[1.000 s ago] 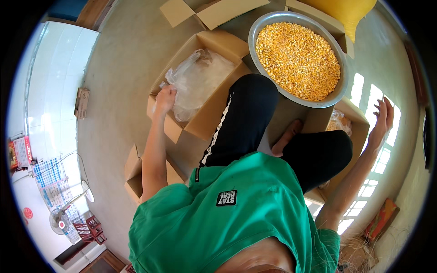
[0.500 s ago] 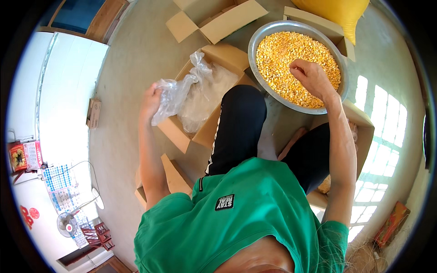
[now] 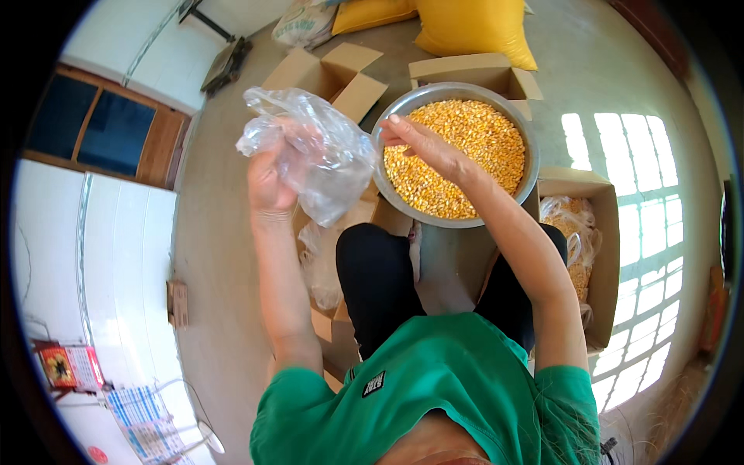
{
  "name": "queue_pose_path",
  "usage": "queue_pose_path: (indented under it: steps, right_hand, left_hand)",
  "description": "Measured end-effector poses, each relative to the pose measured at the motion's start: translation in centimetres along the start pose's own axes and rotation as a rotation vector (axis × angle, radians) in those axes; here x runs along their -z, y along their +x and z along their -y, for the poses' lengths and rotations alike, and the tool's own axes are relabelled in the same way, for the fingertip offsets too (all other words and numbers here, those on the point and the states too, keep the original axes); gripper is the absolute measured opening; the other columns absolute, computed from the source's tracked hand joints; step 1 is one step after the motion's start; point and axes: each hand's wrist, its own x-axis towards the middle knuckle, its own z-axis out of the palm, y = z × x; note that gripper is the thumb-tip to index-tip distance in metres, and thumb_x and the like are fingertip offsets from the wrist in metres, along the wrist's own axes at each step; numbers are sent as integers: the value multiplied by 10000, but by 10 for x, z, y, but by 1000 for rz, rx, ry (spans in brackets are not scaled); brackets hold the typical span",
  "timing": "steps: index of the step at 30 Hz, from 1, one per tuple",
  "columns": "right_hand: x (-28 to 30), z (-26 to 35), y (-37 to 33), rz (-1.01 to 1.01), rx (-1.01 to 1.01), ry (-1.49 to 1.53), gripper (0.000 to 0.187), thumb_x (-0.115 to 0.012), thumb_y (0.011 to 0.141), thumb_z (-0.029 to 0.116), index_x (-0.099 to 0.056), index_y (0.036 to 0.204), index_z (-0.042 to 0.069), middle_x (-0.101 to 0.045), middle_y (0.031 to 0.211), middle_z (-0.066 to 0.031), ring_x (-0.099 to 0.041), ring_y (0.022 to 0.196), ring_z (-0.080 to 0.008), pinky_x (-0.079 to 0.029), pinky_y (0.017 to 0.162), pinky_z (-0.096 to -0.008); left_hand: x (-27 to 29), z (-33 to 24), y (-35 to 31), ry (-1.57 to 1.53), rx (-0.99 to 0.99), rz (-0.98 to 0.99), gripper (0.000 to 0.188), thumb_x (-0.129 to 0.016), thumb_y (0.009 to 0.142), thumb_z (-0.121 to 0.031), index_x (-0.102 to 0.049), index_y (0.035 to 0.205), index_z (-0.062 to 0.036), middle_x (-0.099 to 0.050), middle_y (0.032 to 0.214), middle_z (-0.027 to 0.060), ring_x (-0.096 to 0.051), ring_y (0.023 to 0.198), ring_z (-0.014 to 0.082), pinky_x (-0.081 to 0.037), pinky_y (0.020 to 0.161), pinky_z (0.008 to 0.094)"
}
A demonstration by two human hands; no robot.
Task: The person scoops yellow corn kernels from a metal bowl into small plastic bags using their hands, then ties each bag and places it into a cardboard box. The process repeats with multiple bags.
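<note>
My left hand (image 3: 273, 180) is raised left of the basin, closed on a clear plastic bag (image 3: 333, 174). Its fingers show only blurrily through the crumpled film. The bag hangs loose toward the basin's left rim and looks empty. My right hand (image 3: 434, 149) reaches over the left part of a round metal basin (image 3: 530, 167). Its fingers point toward the bag, apart from one another and with nothing seen in them. Yellow corn kernels (image 3: 465, 167) fill the basin. Below the bag, more clear plastic (image 3: 322, 267) lies in a cardboard box beside my left knee.
Right of my legs, an open cardboard box (image 3: 603, 287) holds clear bags of corn (image 3: 575, 232). Two more open boxes stand beyond the basin, one at left (image 3: 341, 77) and one at right (image 3: 484, 70). Yellow sacks (image 3: 473, 27) and a whitish sack (image 3: 304, 25) lie farther back.
My left hand has lifted the plastic bag out of the box and toward the basin. My right hand has moved left from above the corn, its fingers now stretched out. The view has shifted.
</note>
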Motion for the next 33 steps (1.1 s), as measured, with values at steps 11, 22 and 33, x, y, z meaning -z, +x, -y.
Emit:
queue_pose_path:
  steps: [11,22,33]
  right_hand:
    - [67,13,-18,-240,238,715,119,-600,907,139,-645,971,49,-651,831,16,-586,745,-44,-472,706,-205]
    - [148,11,-53,-828,261,467,128,-548,930,151,-619,920,45,-500,636,15,-378,464,-49,-273,399,-196]
    - [75,-2,-30,-358,-287,187,538,-419,959,519,-580,1065,17,-648,866,-71,-604,694,-116,-477,602,-228]
  left_hand:
    - [-27,93,106,-24,164,138,299,-506,894,-112,-529,1180,-29,-629,1068,103,-612,992,210,-493,881,351]
    - [56,124,102,-15,59,-250,335,-468,901,-94,-535,1228,-81,-646,1039,83,-635,930,207,-540,757,367]
    - [-30,144,85,592,-56,215,273,-430,876,21,-620,1064,-37,-642,1029,55,-598,954,161,-473,847,297]
